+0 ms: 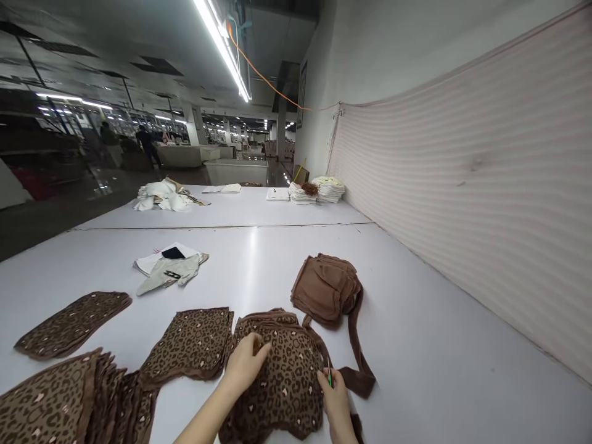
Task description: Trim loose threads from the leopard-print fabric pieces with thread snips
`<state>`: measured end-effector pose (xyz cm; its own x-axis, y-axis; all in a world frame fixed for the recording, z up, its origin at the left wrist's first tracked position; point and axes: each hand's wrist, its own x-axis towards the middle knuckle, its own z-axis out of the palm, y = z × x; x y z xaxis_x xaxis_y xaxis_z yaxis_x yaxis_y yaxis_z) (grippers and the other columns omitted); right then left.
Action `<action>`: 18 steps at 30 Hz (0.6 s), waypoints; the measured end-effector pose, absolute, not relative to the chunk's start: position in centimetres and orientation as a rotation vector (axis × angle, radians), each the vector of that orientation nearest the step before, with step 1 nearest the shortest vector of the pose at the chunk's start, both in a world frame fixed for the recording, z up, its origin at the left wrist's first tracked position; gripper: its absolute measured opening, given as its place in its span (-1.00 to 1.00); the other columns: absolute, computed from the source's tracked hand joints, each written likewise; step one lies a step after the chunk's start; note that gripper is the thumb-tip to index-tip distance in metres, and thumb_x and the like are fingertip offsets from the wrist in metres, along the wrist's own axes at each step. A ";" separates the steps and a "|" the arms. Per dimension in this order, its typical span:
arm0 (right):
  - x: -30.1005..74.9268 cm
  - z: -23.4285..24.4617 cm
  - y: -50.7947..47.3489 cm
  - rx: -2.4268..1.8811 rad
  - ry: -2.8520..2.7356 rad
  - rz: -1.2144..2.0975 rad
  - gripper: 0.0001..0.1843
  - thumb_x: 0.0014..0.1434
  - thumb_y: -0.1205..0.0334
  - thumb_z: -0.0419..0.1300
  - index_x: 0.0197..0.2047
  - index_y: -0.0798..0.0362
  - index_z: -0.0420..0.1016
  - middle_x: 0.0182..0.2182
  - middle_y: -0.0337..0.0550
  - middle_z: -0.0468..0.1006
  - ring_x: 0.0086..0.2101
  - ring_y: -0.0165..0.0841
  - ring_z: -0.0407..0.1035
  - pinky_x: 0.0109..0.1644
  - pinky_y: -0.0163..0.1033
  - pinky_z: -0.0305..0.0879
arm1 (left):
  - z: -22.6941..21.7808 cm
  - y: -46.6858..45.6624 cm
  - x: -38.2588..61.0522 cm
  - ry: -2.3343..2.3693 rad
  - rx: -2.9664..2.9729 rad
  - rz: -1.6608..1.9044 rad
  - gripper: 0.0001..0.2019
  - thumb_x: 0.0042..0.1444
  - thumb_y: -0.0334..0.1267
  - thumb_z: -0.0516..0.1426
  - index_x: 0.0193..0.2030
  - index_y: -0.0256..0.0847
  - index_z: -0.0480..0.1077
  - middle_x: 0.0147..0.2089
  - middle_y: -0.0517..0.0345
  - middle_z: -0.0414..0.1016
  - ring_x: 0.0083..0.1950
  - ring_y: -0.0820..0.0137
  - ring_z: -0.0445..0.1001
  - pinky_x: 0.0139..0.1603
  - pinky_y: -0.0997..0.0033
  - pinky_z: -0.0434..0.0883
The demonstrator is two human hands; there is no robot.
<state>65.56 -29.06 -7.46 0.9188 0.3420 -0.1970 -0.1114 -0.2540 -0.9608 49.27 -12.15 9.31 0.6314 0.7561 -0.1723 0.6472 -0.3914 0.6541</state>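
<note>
A stack of leopard-print fabric pieces [287,382] with brown edges lies directly before me on the table. My left hand [246,365] rests on the upper left of this stack, its thumb apart from the bent fingers. At the stack's right edge, my right hand [337,399] is closed around a small green-handled tool [330,375] with a thin, pointed metal tip; its exact kind is too small to make out. Just beyond lies a pile of plain brown fabric pieces [321,288], from which a long brown strip [355,333] trails beside my right hand.
More leopard-print stacks [197,342] lie to the left, including a fanned pile [46,398] and a narrow one [74,324]. Further off are grey and white scraps [178,271] with a dark phone-like object [173,253]. White fabric heaps [164,194] sit at the far end. A striped cloth [462,185] hangs along the right.
</note>
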 end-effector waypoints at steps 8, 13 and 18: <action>67.7 -8.0 -28.5 -1.795 -0.249 0.524 -0.59 -0.17 -0.14 0.23 -0.37 0.02 0.46 -0.33 0.01 0.57 -0.21 -0.03 0.43 -0.14 -0.12 0.34 | 2.5 -9.9 50.1 1.174 2.242 0.202 -0.93 0.10 -0.34 -0.01 -0.37 -0.13 0.13 -0.28 0.16 0.41 -0.17 0.33 0.42 -0.14 0.42 0.27; 66.8 -4.2 -26.0 -1.851 -0.470 0.409 -0.61 0.03 -0.15 0.07 -0.28 -0.01 0.40 -0.29 -0.03 0.52 -0.19 -0.09 0.39 -0.11 -0.12 0.30 | 3.7 -8.1 48.0 1.154 2.209 0.475 -0.84 0.20 -0.12 -0.11 -0.34 -0.10 0.13 -0.34 0.21 0.36 -0.27 0.33 0.41 -0.22 0.40 0.31; 65.6 -1.9 -22.9 -1.920 -0.530 0.374 -0.68 0.03 -0.07 0.04 -0.32 -0.01 0.37 -0.31 0.00 0.49 -0.21 -0.04 0.37 -0.15 -0.07 0.27 | 3.0 -7.0 46.9 1.238 2.312 0.528 -0.63 0.06 -0.12 0.05 0.00 -0.21 0.25 0.01 -0.07 0.37 0.04 0.10 0.37 -0.04 0.17 0.35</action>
